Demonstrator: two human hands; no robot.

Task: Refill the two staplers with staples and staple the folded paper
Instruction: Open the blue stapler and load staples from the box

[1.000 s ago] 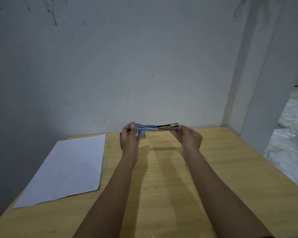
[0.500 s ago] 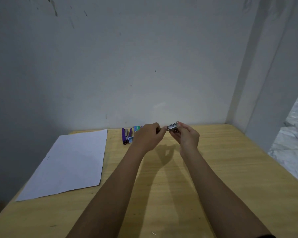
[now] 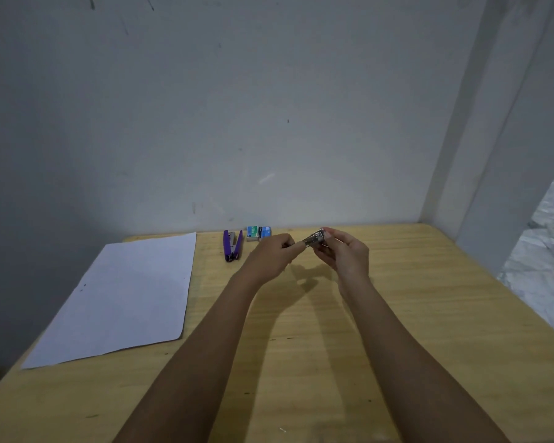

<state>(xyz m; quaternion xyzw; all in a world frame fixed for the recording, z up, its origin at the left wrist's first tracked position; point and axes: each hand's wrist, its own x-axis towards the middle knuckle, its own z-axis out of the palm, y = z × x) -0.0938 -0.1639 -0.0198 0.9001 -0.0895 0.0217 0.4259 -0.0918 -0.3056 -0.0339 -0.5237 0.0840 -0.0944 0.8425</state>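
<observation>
A small metal stapler [image 3: 314, 239] is held above the wooden table [image 3: 413, 314] between both hands. My right hand [image 3: 344, 255] grips it from the right, and my left hand [image 3: 274, 255] pinches its left end with the fingertips. A purple stapler [image 3: 232, 246] lies open near the wall. Beside it stand a green staple box [image 3: 252, 234] and a blue staple box [image 3: 265, 233]. A white sheet of paper [image 3: 122, 302] lies flat on the left of the table.
A grey wall stands right behind the table's far edge. A white pillar [image 3: 506, 155] rises at the right corner, with a marble floor [image 3: 547, 257] beyond the table's right edge.
The stapler was held spread open between both hands; it is now folded short. My left hand has moved right to its end, uncovering the purple stapler and staple boxes.
</observation>
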